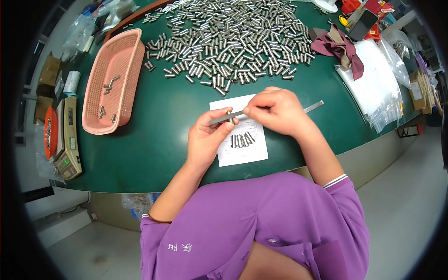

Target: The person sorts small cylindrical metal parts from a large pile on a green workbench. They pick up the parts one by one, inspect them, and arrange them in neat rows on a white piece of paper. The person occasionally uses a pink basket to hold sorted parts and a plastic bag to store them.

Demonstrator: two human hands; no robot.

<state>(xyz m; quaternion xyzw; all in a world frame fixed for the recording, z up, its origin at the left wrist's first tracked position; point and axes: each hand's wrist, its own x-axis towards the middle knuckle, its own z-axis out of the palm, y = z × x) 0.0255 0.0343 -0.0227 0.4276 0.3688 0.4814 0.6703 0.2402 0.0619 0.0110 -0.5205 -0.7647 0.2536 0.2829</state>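
My left hand (207, 133) pinches a small metal pin (232, 120) between thumb and fingers, above a white printed sheet (242, 157). In my right hand (280, 112) is a long flat metal strip (227, 117), perhaps a file, gripped near its middle. One end of the strip lies across the pin and my left fingertips; the other end sticks out to the right beyond my right hand. Several metal pins (241, 140) lie side by side on the sheet below my hands. Part of the held pin is hidden by my fingers and the strip.
A large heap of metal pins (233, 42) covers the back of the green table (140, 158). At left stand a pink basket (128, 100) with a few pins, a scale (67, 140) and an orange dish (50, 123). A maroon cloth (340, 49) and plastic bags (378, 84) lie right.
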